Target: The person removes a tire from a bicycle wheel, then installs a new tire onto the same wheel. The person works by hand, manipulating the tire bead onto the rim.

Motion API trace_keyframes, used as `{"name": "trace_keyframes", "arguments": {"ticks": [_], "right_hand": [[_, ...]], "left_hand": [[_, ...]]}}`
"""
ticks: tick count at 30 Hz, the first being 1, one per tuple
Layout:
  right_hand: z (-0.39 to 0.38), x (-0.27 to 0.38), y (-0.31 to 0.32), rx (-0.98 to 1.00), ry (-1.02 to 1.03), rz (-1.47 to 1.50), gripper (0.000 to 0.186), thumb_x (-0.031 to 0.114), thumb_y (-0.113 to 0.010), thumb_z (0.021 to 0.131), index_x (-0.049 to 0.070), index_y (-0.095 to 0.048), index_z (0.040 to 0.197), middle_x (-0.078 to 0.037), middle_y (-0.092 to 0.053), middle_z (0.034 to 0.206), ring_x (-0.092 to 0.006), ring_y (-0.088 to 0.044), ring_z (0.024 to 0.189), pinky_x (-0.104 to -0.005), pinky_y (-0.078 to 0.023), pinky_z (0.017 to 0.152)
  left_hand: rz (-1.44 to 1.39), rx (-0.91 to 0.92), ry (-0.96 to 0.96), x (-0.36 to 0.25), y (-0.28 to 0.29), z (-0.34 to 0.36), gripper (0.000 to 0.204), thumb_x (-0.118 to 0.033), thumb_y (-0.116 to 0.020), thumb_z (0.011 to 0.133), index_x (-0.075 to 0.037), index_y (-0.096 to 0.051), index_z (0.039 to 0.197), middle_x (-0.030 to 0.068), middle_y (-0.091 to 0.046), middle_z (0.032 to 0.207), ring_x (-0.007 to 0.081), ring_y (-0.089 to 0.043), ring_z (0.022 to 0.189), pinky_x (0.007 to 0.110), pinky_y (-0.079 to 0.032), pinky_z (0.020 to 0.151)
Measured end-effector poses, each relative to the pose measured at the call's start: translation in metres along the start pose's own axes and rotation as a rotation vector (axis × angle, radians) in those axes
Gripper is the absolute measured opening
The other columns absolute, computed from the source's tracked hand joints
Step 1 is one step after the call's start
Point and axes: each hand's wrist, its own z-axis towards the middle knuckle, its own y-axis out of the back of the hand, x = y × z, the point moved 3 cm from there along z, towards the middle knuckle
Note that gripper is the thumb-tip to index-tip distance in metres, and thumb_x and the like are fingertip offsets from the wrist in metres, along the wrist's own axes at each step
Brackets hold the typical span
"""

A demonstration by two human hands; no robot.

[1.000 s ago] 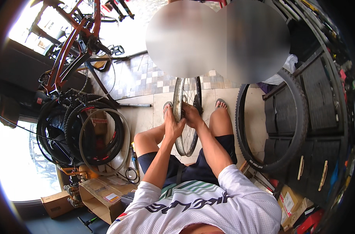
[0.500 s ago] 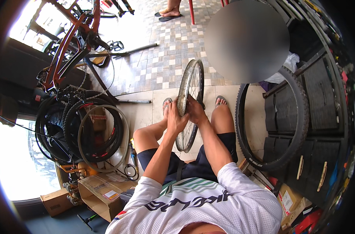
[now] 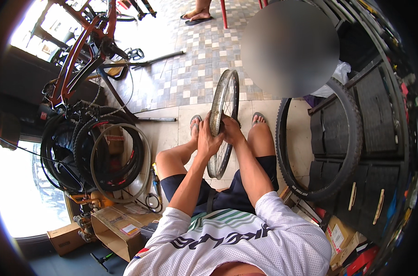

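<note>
A bare bicycle wheel (image 3: 223, 87), its rim dull and spotted with grime, stands upright between my knees with no tire on it. My left hand (image 3: 208, 139) is wrapped round the rim from its left side. From the right, my right hand (image 3: 231, 130) grips the same rim near the spokes, with the thumbs of both hands close together. Part of the right fingers is hidden behind the rim. A knobby black bicycle tire (image 3: 355, 133) leans upright at my right, apart from my hands.
Several tires and wheels (image 3: 75, 156) are stacked at my left, beneath an orange-brown bike frame (image 3: 71, 76). Cardboard boxes (image 3: 112, 230) stand at lower left. Black drawers (image 3: 356, 184) line the right side. Another person's feet (image 3: 197, 17) are at the far end of the tiled floor.
Both hands keep their hold on the rim, and the wheel stays nearly in place. The whole view has shifted very slightly.
</note>
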Motion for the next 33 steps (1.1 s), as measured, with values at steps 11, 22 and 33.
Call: {"name": "trace_keyframes", "arguments": {"ticks": [11,22,33], "right_hand": [[-0.005,-0.003,-0.001,0.014,0.154,-0.142,0.030,0.017,-0.054,0.105,0.006,-0.060,0.132,-0.010,-0.069,0.122,-0.0216,-0.069,0.109,-0.0366,-0.057,0.094],[-0.013,0.019,-0.016,-0.054,-0.167,0.509,0.029,0.022,-0.049,0.109,0.006,-0.061,0.131,-0.008,-0.071,0.118,-0.0203,-0.070,0.105,-0.0370,-0.058,0.093],[-0.011,0.018,-0.014,0.067,-0.091,0.500,0.032,0.019,-0.048,0.108,0.005,-0.055,0.137,-0.010,-0.068,0.126,-0.0234,-0.068,0.111,-0.0389,-0.056,0.098]], "left_hand": [[0.048,-0.003,0.017,0.000,0.000,-0.005,0.080,-0.019,-0.072,0.075,0.000,-0.042,0.147,0.0286,-0.050,0.136,0.0476,-0.044,0.130,0.053,-0.035,0.114],[0.060,-0.045,-0.015,-0.007,-0.003,-0.007,0.086,-0.026,-0.075,0.077,0.001,-0.039,0.151,0.0276,-0.053,0.133,0.0446,-0.051,0.126,0.047,-0.042,0.110],[-0.016,-0.063,-0.026,-0.010,0.002,0.001,0.075,-0.018,-0.071,0.075,0.001,-0.046,0.144,0.0289,-0.057,0.129,0.0472,-0.049,0.123,0.054,-0.034,0.110]]}}
